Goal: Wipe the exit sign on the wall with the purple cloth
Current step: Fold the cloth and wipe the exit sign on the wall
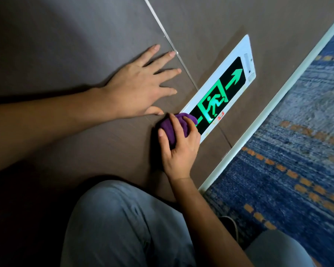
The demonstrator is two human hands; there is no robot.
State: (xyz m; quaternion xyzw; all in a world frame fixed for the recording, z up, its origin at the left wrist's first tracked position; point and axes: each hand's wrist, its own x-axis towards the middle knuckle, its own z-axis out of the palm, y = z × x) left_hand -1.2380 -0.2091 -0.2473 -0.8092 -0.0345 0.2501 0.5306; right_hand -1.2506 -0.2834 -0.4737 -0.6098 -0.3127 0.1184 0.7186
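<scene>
The exit sign (223,89) is a white-framed black panel set low in the brown wall, with a glowing green running figure and arrow. My right hand (178,149) grips a bunched purple cloth (169,128) and presses it against the sign's near end, covering that part of the panel. My left hand (137,85) lies flat on the wall just left of the sign, fingers spread, thumb almost touching the cloth.
A pale baseboard (262,120) runs along the wall's bottom edge beside a blue carpet (297,160) with orange dashes. A thin metal strip (170,41) crosses the wall panel above the sign. My knees in grey trousers (123,228) are close below.
</scene>
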